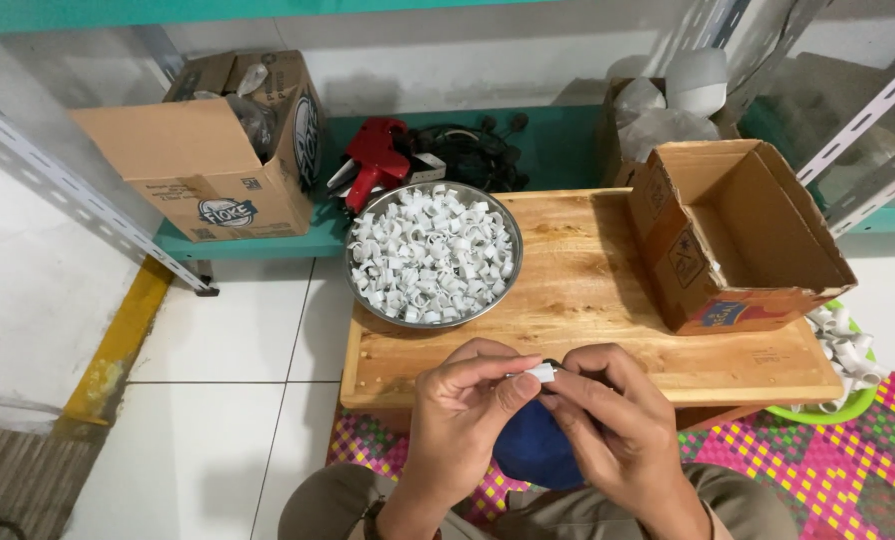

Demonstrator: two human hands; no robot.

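Both hands pinch sm white clip point(540, 373) betw them: L hand point(465, 410) fingertips clamped on it, R hand point(608, 420) prob too, above desk point(588, 300) front edge.

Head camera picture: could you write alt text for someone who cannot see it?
Two hands, left hand and right hand, pinch a small white plastic piece between their fingertips over the near edge of a low wooden table. On the table stand a metal bowl heaped with similar white pieces and an open, empty cardboard box.
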